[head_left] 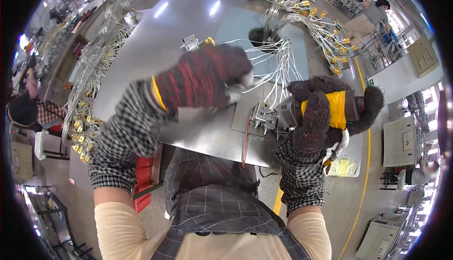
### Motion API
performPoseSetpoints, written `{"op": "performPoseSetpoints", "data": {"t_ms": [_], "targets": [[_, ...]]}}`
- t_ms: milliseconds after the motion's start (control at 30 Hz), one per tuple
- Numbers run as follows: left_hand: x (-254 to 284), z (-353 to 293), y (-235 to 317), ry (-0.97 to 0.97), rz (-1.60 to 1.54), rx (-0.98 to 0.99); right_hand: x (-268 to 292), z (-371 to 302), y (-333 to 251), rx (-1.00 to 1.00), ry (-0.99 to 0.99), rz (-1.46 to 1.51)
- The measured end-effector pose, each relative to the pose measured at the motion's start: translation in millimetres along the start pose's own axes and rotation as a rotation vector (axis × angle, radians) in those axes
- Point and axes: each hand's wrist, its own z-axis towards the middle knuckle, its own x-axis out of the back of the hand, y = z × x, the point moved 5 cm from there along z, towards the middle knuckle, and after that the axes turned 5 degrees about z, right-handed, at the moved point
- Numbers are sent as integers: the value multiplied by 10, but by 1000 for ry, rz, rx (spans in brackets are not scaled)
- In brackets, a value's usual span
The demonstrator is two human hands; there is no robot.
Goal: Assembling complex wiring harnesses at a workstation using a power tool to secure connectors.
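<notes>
My left hand (205, 76), in a dark red and black knitted glove, is over the metal table with its fingers curled. Motion smears it, and what is between its fingertips is hidden. Close by runs a fan of white wires (285, 57). My right hand (317, 118), in a dark fuzzy glove, is wrapped around a dark, thick-bodied tool with a yellow band (337, 110). The tool's grey front end (289, 111) is right beside a small metal clamp fixture (264, 117), which sits on a flat plate (240, 111) near the table's front edge.
The shiny metal table (198, 19) carries a bluish sheet (236, 24) with a dark round opening (257, 36). Yellow-tagged wire ends (306, 10) spread at the far right. A small metal block (190, 42) lies beyond my left hand. White wire bundles (101, 57) hang at left. A red crate (144, 182) is below.
</notes>
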Motion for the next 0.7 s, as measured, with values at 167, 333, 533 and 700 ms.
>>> {"op": "performPoseSetpoints", "data": {"t_ms": [167,333,533,700], "targets": [[-528,-394,241,37,-205,205,-37,-18,32,-28,31,115],[-597,-437,542,-124,119,248,61,-54,126,-140,-56,74],[-509,-536,250,1,-348,312,41,-28,154,-180,-62,124],[-716,-420,319,26,-887,437,75,225,9,30,-30,52]]}}
